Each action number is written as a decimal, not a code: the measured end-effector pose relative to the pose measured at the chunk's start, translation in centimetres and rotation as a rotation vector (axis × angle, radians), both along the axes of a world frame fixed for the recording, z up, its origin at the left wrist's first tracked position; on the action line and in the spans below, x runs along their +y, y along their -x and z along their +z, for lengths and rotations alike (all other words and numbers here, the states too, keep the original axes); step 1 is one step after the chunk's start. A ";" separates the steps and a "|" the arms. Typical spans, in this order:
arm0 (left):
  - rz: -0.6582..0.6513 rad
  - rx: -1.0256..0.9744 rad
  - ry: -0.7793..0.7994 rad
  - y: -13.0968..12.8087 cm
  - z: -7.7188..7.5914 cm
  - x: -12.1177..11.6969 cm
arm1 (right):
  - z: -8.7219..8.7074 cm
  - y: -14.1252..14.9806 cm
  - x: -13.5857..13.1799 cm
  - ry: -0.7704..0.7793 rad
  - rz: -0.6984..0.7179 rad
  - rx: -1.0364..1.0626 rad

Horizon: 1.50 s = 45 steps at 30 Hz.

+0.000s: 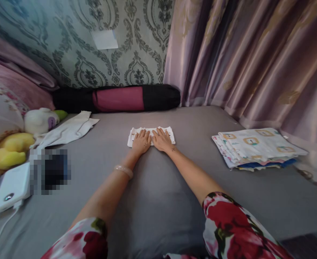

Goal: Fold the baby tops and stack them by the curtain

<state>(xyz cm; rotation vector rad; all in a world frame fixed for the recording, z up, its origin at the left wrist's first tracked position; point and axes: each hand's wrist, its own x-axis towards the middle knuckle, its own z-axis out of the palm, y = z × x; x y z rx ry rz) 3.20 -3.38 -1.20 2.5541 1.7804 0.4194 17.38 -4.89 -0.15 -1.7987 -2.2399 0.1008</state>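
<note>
A folded white cloth point(152, 131) with small dark and brown prints lies on the grey bed sheet point(158, 187). My left hand point(141, 141) rests flat on its left half, fingers stretched out and pointing away from me. On the right half lies my right hand point(162, 139), also flat with the fingers extended. The two hands are close together, a narrow gap between them, and they hide much of the cloth's middle and near edge.
A stack of folded printed cloths point(255, 144) sits at the right. Leftward lie white fabric pieces point(69, 131), plush toys point(41, 120), a white power bank point(13, 187) with a cable, and a blurred dark object point(54, 172). Behind is a black and maroon roll bag point(118, 99).
</note>
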 end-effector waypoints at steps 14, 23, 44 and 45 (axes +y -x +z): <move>0.042 -0.060 -0.073 0.9 1.2 -0.3 | 1.1 1.0 0.4 0.072 0.031 0.014; 0.119 -0.116 -0.133 2.3 -0.4 -0.5 | -0.2 3.2 0.1 -0.047 0.045 0.035; 0.092 -0.137 -0.069 6.9 -0.4 -0.5 | -0.5 5.8 0.8 -0.081 0.106 0.052; 0.088 -0.148 -0.076 7.0 -0.4 -0.4 | -0.4 5.8 0.8 -0.074 0.105 0.050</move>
